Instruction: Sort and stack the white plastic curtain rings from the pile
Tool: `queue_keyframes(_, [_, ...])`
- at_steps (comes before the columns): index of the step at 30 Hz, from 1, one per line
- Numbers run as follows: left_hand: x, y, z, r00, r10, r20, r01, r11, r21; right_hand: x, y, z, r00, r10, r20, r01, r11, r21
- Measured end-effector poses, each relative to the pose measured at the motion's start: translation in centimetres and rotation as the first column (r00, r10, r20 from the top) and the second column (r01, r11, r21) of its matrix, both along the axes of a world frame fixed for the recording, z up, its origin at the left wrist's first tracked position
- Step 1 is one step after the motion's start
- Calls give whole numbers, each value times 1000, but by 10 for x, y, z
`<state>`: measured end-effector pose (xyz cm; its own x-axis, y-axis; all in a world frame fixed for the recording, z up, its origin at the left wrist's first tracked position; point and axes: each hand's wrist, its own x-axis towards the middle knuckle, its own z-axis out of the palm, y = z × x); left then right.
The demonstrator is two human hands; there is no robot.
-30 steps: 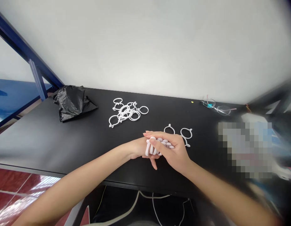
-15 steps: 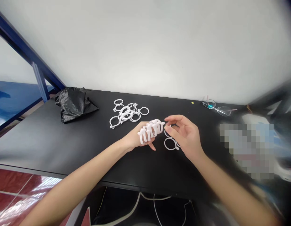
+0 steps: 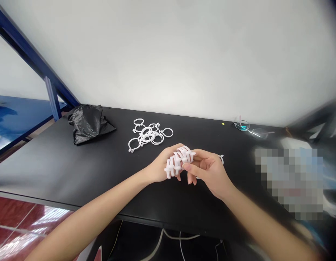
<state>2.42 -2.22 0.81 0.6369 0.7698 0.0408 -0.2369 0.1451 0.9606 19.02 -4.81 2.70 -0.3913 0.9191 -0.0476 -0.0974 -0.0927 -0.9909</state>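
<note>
Several white plastic curtain rings (image 3: 173, 166), each with a small eyelet, are threaded side by side around my left hand (image 3: 160, 164). Its fingers are mostly hidden behind the rings and my right hand. My right hand (image 3: 211, 170) meets it at the fingertip end, thumb and forefinger closed on the outermost ring. More curtain rings (image 3: 147, 135) lie in a loose, overlapping pile beyond my left hand. Part of another ring (image 3: 222, 158) shows on the table behind my right hand, which covers most of it.
The black table (image 3: 103, 163) meets a white wall (image 3: 184, 65). A crumpled black plastic bag (image 3: 89, 123) lies at the back left, near a blue metal frame (image 3: 52, 96). Eyeglasses (image 3: 242, 125) rest at the back right, with a blurred package (image 3: 290, 181) nearer. Cables (image 3: 159, 241) hang below the front edge.
My right hand has moved left and down to the rings on my left hand, its thumb and forefinger closing at the outer ones. The view has shifted slightly.
</note>
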Motion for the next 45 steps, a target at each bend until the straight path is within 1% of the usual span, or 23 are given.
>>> queue_keyframes(2, [-1,-2,0,999,-40,5,40,999,18,-1,0,-1,997,78,-16,-79,995,-55])
queue_keyframes(4, [-1,-2,1,997,-79,10,79,996,34,-1,-1,-2,992,120,-27,-122,990,-67])
queue_keyframes(5, [-2,-2,2,997,-79,1,79,996,45,-1,-1,-2,991,131,-28,-133,989,-64])
queue_keyframes(7, [-2,-1,4,999,-32,-40,35,997,69,-2,-3,-2,989,147,-12,-148,988,-52])
queue_keyframes(9, [-1,0,4,997,23,-76,-16,996,93,-4,-6,-2,992,121,32,-120,992,-36])
queue_keyframes(11, [1,-1,2,995,62,-82,-51,991,123,-8,-9,-2,996,45,75,-43,999,-24])
queue_keyframes(13, [3,-2,-1,995,75,-65,-64,987,148,-11,-11,-2,995,-22,95,25,999,-32])
queue_keyframes(14, [3,-3,-2,997,62,-52,-53,987,150,-12,-11,-2,994,-35,100,39,998,-40])
queue_keyframes(17, [3,-6,-4,998,15,-60,-4,983,185,-11,-8,-1,993,-18,117,24,998,-55])
queue_keyframes(20, [1,-7,-3,985,46,-165,1,960,279,-8,-6,-1,992,20,127,-10,997,-78])
queue_keyframes(21, [0,-7,-3,983,42,-179,10,960,281,-7,-5,-1,992,28,126,-17,996,-87])
queue_keyframes(24, [0,-6,-3,992,-10,-129,39,974,225,-7,-6,-2,994,28,109,-18,996,-92])
queue_keyframes(26, [1,-4,-4,992,39,-117,-13,976,216,-9,-8,-3,997,28,76,-22,996,-83])
queue_keyframes(29, [4,0,-7,974,164,-158,-128,967,218,-14,-11,-5,998,-6,55,10,997,-81])
queue_keyframes(33, [8,0,-8,969,198,-150,-175,973,149,-19,-13,-7,994,-91,68,96,993,-71])
queue_keyframes(36, [10,-2,-7,970,186,-157,-172,980,99,-17,-10,-7,995,-80,54,84,993,-79])
queue_keyframes(38, [8,-3,-5,976,132,-173,-124,991,55,-13,-7,-6,998,-40,52,45,994,-98])
queue_keyframes(39, [7,-4,-4,977,100,-188,-91,994,58,-10,-5,-5,998,-8,57,14,994,-110])
queue_keyframes(40, [5,-4,-2,973,78,-217,-60,994,88,-7,-3,-4,997,31,66,-23,992,-123])
queue_keyframes(41, [2,-3,-1,962,80,-261,-40,987,153,-4,-1,-3,995,67,76,-56,990,-131])
queue_keyframes(42, [0,-2,1,941,111,-320,-30,968,248,-1,1,-2,992,94,84,-82,988,-134])
queue_keyframes(44, [-5,0,4,876,221,-429,-6,894,448,2,3,0,988,126,89,-114,984,-134])
queue_keyframes(45, [-7,0,4,847,262,-462,16,857,515,3,4,1,987,137,86,-125,983,-135])
